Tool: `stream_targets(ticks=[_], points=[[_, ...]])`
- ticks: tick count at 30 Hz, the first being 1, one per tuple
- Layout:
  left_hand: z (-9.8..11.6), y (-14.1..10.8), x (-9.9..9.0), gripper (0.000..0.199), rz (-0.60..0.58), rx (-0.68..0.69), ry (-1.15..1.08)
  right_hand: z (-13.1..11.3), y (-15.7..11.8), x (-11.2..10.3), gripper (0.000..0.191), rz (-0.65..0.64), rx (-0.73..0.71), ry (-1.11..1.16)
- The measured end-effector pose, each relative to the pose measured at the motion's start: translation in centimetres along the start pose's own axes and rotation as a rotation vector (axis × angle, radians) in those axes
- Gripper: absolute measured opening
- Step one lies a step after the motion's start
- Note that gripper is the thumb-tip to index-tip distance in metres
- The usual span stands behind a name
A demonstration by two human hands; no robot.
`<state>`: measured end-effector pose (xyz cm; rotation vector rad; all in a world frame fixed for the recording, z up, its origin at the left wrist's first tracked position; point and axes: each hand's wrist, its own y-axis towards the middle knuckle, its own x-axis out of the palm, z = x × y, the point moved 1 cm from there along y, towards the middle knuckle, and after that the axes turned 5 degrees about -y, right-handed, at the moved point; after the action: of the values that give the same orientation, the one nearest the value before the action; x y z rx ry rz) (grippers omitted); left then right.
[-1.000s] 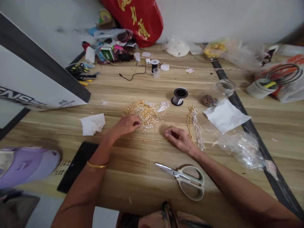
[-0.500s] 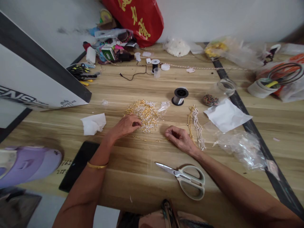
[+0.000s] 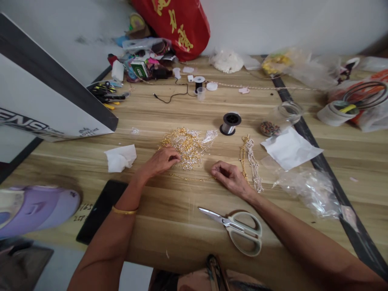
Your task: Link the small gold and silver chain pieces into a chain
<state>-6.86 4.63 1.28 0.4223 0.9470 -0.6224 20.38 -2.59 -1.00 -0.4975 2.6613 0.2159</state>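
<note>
Thin gold chain (image 3: 185,178) on bench (image 3: 163,226), just near side of gold-and-silver bead pile (image 3: 189,147).
Left hand (image 3: 163,159): fingers curled at pile's near-left edge; grip hidden, cannot tell. Right hand (image 3: 228,174): fingers drawn together at chain's right end; cannot tell whether pinched on it. Scissors (image 3: 224,221) lie nearer the body, apart from both.

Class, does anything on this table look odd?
Yes: digits are handwritten straight onto the tabletop, beside the black device; paper would be usual. The gold and silver heap at the left hand looks jumbled.
</note>
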Motion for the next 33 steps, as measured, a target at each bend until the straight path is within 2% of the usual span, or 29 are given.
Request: stream_targets(ticks=[8, 13, 23, 28, 33], points=[[1.4, -0.1, -0.8, 0.015, 0.076, -0.111, -0.187, -0.1, 0.0, 0.0, 0.026, -0.006, 0.006, 0.000], [1.4, -0.1, -0.7, 0.013, 0.108, -0.145, -0.263, 0.0, 0.0, 0.0, 0.024, -0.003, 0.004, -0.004], [1.7, 0.2, 0.1, 0.006, 0.096, -0.062, -0.116, -0.1, 0.0, 0.0, 0.025, -0.007, 0.006, -0.015], [2.3, 0.5, 0.7, 0.015, 0.087, -0.050, -0.048, -0.2, 0.0, 0.0, 0.024, -0.001, 0.006, -0.018], [2.3, 0.6, 1.1, 0.012, 0.072, -0.006, 0.021, -0.2, 0.0, 0.0, 0.023, 0.008, -0.001, -0.016]])
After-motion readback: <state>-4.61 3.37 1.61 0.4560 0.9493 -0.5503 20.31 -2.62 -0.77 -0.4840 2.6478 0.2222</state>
